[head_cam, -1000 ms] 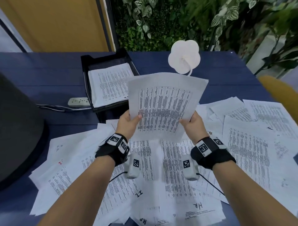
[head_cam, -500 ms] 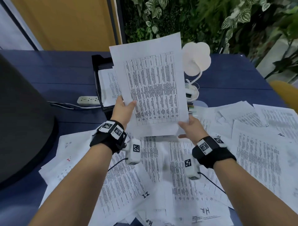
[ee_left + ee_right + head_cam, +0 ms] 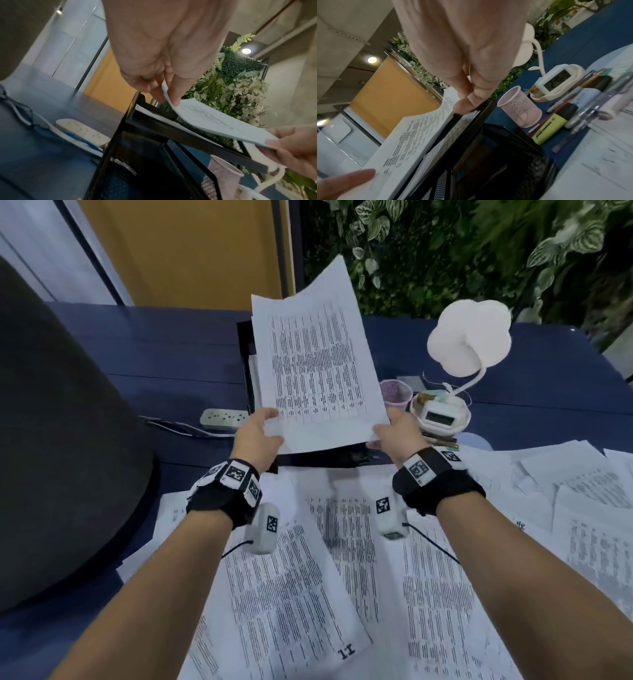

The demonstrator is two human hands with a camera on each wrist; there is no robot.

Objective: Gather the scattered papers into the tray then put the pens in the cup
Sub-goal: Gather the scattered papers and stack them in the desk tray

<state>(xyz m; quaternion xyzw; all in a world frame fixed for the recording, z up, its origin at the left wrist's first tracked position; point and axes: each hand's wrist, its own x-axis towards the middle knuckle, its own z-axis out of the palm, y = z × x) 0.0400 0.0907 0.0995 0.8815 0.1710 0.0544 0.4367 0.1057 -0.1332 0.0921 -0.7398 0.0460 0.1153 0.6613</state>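
Observation:
A printed sheet (image 3: pixel 315 364) hangs just above the black mesh tray (image 3: pixel 246 361), covering most of it. My left hand (image 3: pixel 262 426) pinches its near left corner, and my right hand (image 3: pixel 390 431) pinches its near right corner. In the left wrist view the sheet (image 3: pixel 214 119) arches over the tray's front rim (image 3: pixel 188 140), and paper lies in the tray under it. The pink mesh cup (image 3: pixel 520 108) stands right of the tray. Several pens and highlighters (image 3: pixel 573 112) lie beside it. Many printed papers (image 3: pixel 308 594) are scattered over the near table.
A white flower-shaped lamp with a small clock base (image 3: pixel 442 412) stands behind the cup. A white power strip (image 3: pixel 224 418) with its cable lies left of the tray. A large dark rounded object (image 3: pixel 51 440) fills the left side. Plants line the back.
Both hands have carried the sheet forward and lowered it from up in the air to over the tray. The right hand moved up to the sheet's right corner.

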